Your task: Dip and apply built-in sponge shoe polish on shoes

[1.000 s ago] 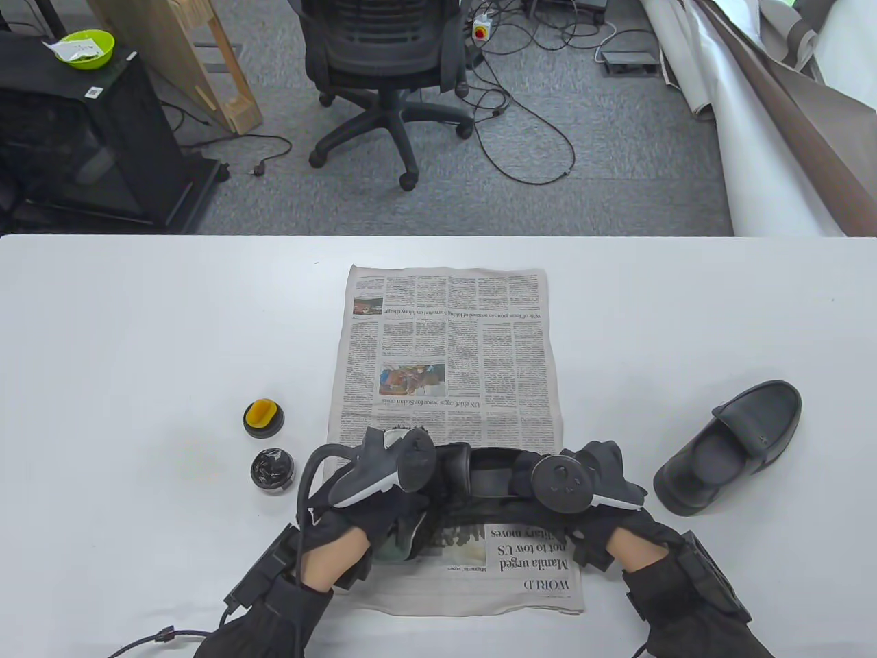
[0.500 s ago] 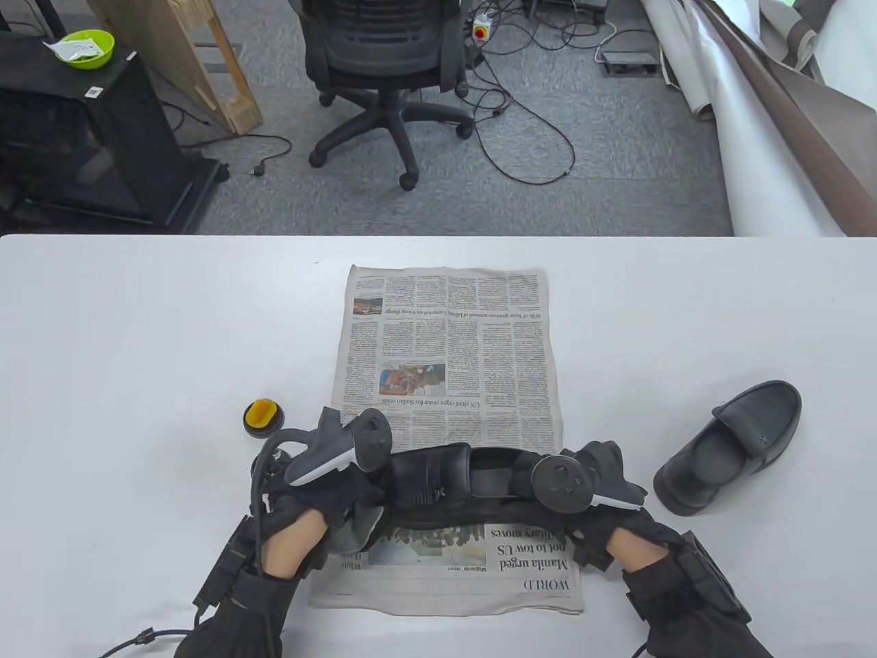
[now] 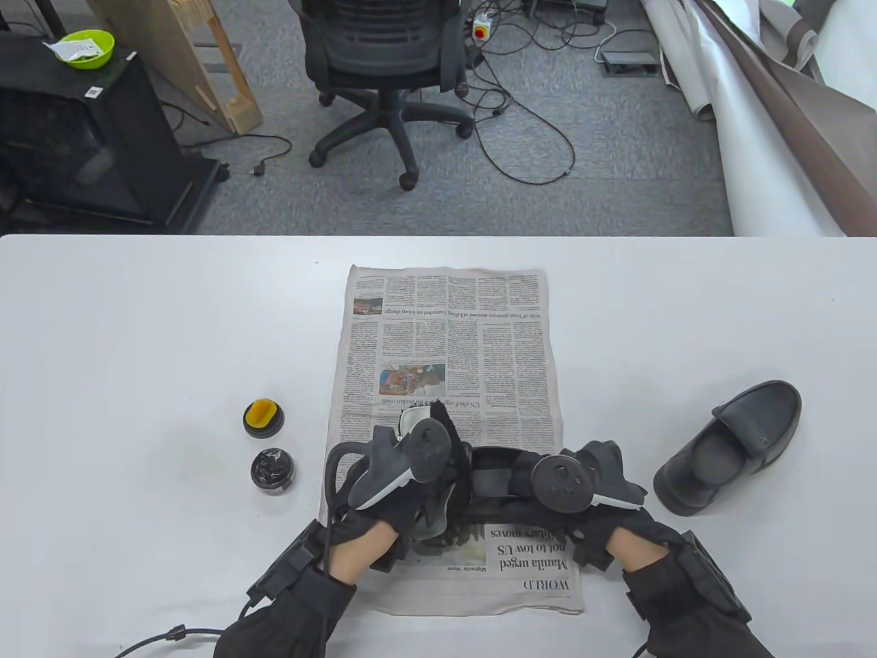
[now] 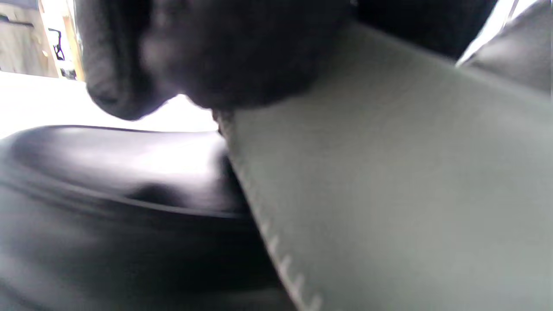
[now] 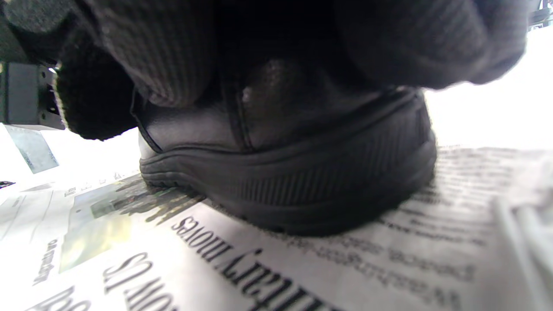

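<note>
Nearest the table's front edge, both gloved hands meet over a black shoe lying crosswise on the newspaper. The right hand grips its heel end — in the right wrist view the fingers curl over the heel, and the ribbed sole sits flat on the print. The left hand is over the toe end, holding a grey cloth with a dark, soiled patch against the shoe; the left wrist view shows grey fabric with a zigzag edge lying on shiny black leather, a dark fingertip above it. How tightly the left fingers close on the cloth I cannot tell, though they are wrapped around it.

Left of the paper, on the bare table, stands the open polish tin, black and glossy inside. Just beyond it sits the lid with its yellow sponge facing up — apart from the tin, not touching.

To the right, well clear of the paper, the second shoe rests with its opening upward.

Past the table's far edge: grey carpet, an office chair, loose cables.
</note>
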A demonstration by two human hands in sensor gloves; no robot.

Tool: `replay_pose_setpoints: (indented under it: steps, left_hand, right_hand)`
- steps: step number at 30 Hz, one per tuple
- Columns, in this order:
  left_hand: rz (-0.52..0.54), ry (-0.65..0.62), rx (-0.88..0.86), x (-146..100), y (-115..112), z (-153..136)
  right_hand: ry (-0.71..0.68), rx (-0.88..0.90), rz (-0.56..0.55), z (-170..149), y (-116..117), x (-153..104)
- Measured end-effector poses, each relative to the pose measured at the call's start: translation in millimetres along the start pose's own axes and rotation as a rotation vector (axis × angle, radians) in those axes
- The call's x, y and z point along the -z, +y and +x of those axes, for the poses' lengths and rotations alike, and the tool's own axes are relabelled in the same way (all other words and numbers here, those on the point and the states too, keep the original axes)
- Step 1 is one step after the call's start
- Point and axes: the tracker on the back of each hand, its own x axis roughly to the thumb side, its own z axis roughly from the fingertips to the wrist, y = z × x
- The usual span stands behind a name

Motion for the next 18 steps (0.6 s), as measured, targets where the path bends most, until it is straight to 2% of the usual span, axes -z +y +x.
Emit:
replay_pose_setpoints:
  steps: [9, 13, 15, 18]
  left_hand:
    - [-0.143, 0.134, 0.117, 1, 3, -44]
    - [-0.260, 0.190, 0.119, 2, 7, -68]
    - [-0.269, 0.193, 0.134, 2, 9, -76]
    - [-0.216, 0.171, 0.080, 1, 12, -79]
  right_hand:
    - [0.000, 0.000, -0.001, 0, 0, 0]
    - [0.000, 0.004, -0.001, 0, 0, 0]
    - [0.001, 0.005, -0.002, 0, 0, 0]
    - [0.000, 0.007, -0.001, 0, 0, 0]
